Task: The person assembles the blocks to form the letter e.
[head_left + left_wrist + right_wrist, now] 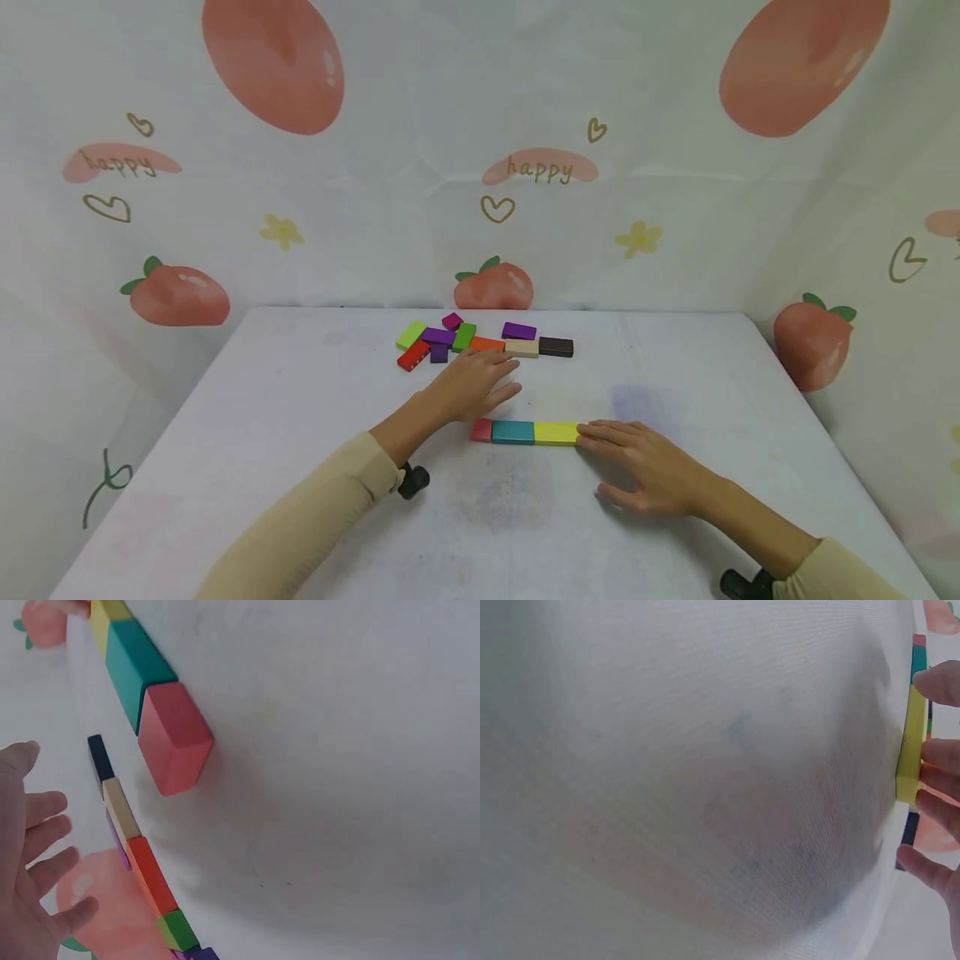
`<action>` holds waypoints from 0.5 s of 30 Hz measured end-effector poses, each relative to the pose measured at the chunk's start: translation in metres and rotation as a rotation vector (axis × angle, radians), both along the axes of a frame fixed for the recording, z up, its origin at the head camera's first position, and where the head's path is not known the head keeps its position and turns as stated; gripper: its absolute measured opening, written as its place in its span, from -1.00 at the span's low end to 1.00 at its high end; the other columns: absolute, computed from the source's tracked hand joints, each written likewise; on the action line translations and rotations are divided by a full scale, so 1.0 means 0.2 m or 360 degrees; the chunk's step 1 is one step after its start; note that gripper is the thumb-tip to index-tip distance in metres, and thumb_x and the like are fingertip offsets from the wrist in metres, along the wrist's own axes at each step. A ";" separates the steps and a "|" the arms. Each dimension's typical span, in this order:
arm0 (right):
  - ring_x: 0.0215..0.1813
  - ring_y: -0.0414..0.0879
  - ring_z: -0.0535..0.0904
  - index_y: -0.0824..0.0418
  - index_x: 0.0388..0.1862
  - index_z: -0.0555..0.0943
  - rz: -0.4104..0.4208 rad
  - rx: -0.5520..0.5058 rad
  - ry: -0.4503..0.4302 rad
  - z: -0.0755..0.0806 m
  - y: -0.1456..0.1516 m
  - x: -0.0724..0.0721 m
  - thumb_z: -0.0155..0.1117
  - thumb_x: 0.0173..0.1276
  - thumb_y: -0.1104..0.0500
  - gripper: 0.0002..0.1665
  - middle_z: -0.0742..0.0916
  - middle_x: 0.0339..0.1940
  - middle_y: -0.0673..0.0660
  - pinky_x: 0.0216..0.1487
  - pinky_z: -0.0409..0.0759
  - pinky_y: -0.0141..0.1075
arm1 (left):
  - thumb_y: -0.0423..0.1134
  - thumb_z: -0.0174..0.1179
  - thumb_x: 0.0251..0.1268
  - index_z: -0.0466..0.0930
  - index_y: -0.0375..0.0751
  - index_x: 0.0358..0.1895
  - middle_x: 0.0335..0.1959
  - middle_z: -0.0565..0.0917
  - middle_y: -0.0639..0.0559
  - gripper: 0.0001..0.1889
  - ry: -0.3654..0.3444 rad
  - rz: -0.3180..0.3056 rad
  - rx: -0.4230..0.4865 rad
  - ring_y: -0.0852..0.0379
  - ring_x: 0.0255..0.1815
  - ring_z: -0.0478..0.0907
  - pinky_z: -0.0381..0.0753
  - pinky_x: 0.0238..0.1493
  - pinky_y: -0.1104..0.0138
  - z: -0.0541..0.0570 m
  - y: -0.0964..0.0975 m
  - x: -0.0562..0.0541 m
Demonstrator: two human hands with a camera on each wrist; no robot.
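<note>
A row of blocks lies on the table: a short pinkish-red block (482, 431), a teal block (513, 432) and a longer yellow block (555, 433), set end to end. My right hand (645, 471) has its fingertips at the right end of the yellow block, fingers extended and thumb apart. Farther back, my left hand (472, 385) reaches over the table with fingers spread, holding nothing. Its fingertips overlap an orange block (487, 343) in the head view. In the left wrist view those fingers (49, 862) show loosely spread beside the back blocks.
Beyond the left hand, a tan block (522, 348) and a black block (557, 347) continue from the orange one. A purple block (519, 331) lies behind. To the left sit a red dotted block (414, 356), a green block (464, 337) and several others. A printed curtain (405, 183) hangs behind the table.
</note>
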State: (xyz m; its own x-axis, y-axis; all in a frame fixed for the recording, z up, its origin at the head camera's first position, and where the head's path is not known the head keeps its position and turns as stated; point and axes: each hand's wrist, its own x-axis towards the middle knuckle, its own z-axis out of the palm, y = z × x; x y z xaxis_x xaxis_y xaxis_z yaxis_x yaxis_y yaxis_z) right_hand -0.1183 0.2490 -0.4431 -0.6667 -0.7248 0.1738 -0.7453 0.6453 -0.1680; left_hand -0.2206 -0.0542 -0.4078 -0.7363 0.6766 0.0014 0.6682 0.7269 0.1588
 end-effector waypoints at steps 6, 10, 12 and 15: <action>0.36 0.04 0.49 0.12 0.36 0.53 0.0018 0.0005 -0.0007 0.01 0.00 0.00 0.41 0.22 -0.07 -0.27 0.55 0.39 0.07 0.13 0.57 0.12 | 0.15 -0.07 0.53 0.19 0.00 0.56 0.57 0.18 0.05 -0.36 -0.0041 0.0025 -0.0144 -0.01 0.60 0.02 0.15 0.48 -0.05 -0.03 0.07 -0.08; 0.36 0.03 0.48 0.12 0.36 0.53 0.0015 0.0021 -0.0013 0.01 0.01 0.00 0.40 0.23 -0.07 -0.27 0.55 0.40 0.07 0.13 0.57 0.12 | 0.15 -0.07 0.53 0.13 0.02 0.58 0.58 0.15 0.06 -0.35 -0.0088 0.0078 -0.0141 -0.02 0.60 0.01 0.14 0.49 -0.03 -0.04 0.13 -0.12; 0.37 0.03 0.48 0.12 0.36 0.53 0.0011 0.0028 -0.0018 0.01 0.01 0.00 0.40 0.23 -0.07 -0.27 0.55 0.40 0.06 0.14 0.56 0.12 | 0.16 -0.09 0.54 0.11 0.03 0.58 0.59 0.14 0.07 -0.34 -0.0111 0.0104 -0.0147 -0.01 0.60 0.00 0.11 0.50 -0.04 -0.05 0.16 -0.13; 0.37 0.03 0.48 0.13 0.36 0.54 0.0007 0.0039 -0.0024 0.02 0.00 0.00 0.40 0.23 -0.08 -0.27 0.55 0.40 0.06 0.14 0.56 0.12 | 0.18 -0.12 0.54 0.08 0.04 0.59 0.59 0.12 0.09 -0.33 -0.0129 0.0124 -0.0176 0.00 0.61 -0.03 0.05 0.51 -0.05 -0.06 0.19 -0.15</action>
State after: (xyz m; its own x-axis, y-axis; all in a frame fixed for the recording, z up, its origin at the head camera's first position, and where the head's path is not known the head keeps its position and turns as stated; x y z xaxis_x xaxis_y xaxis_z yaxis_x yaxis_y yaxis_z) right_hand -0.1190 0.2499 -0.4399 -0.6658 -0.7317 0.1459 -0.7457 0.6460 -0.1633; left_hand -0.2504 -0.0154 -0.4200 -0.7814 0.6100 -0.1317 0.5971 0.7922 0.1261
